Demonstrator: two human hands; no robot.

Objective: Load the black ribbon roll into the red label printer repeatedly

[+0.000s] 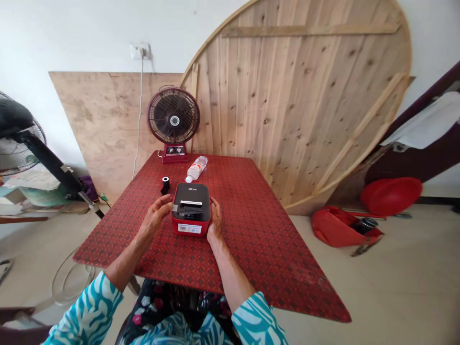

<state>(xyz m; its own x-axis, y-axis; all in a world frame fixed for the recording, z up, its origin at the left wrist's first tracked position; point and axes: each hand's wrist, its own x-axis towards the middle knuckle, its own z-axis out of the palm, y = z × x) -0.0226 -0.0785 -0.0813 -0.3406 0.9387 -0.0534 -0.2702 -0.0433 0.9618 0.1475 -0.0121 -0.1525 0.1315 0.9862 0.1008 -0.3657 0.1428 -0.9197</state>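
Note:
A small box-shaped machine (192,226), perhaps a printer, is in front of me on the red patterned table (251,249). Its body is red, its top black with a white strip and a dark slot, and a white label is on its near side. My right hand (214,221) grips its right side, thumb on the near edge, the other fingers partly hidden. At the left side my left hand (158,211) has its fingers stretched out and apart, close to the machine's edge; contact is hard to tell. A black roll with a white core (165,183) stands just beyond my left hand.
Behind the machine lies a clear plastic bottle (197,168) with a white cap. A dark red fan (174,117) stands at the table's far edge. A large round wooden board (294,96) leans on the wall. Right, on the floor, is a red bag (336,232).

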